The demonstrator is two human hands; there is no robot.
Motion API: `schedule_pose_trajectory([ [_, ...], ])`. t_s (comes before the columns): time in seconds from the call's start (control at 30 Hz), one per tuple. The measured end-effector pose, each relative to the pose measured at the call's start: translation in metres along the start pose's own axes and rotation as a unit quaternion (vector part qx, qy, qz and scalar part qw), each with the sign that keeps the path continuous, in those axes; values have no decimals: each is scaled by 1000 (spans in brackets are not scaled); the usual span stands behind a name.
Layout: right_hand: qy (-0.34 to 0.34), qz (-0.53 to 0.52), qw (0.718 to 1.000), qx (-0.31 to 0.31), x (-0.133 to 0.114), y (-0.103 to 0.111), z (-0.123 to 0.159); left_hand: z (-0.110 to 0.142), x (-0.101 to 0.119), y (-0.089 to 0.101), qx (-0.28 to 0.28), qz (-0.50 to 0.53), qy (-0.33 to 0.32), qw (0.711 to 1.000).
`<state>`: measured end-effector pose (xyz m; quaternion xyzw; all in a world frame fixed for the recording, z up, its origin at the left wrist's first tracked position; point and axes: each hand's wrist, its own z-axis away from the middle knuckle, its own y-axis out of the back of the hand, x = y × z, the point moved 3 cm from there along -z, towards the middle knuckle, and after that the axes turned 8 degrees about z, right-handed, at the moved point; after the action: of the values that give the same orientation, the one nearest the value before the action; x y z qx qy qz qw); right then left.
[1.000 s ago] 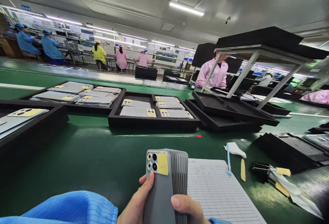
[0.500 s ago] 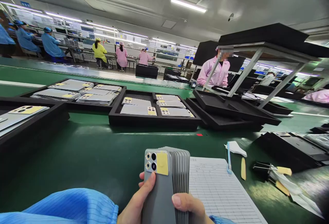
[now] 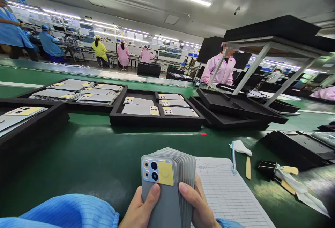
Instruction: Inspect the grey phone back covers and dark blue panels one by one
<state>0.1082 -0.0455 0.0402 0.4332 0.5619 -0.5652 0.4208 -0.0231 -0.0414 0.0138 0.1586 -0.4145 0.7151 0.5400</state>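
Observation:
Both hands hold one upright stack of grey phone back covers (image 3: 170, 182) at the bottom centre; the front cover shows camera holes and a yellow sticker. My left hand (image 3: 140, 208) grips the stack's left side, thumb laid across the front cover. My right hand (image 3: 197, 205) wraps the right side, fingers closed on the fanned edges. A lined paper form (image 3: 227, 193) lies on the green belt just right of the stack.
Black trays of covers sit ahead (image 3: 157, 119), at back left (image 3: 73, 107) and at left (image 3: 31, 126). Empty black trays (image 3: 235, 111) are piled at right under a metal rack. A pen (image 3: 232, 158), sticks and a binder clip (image 3: 267, 168) lie right. Other workers sit beyond.
The stack has tilted and fanned slightly, shifting a little left. My right hand has moved up around its side, with more fingers showing.

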Motion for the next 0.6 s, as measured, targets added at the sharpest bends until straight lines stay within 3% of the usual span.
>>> schedule_pose_trajectory([
  [0.1,24,-17,999,15,1,1,-2,-2,-4,1,33,0,-22,999],
  [0.3,16,-2,996,89,-1,3,-4,-3,-6,0,26,1,-43,999],
  [0.6,82,23,995,45,-13,-2,-10,-3,-4,-1,35,7,-36,999],
])
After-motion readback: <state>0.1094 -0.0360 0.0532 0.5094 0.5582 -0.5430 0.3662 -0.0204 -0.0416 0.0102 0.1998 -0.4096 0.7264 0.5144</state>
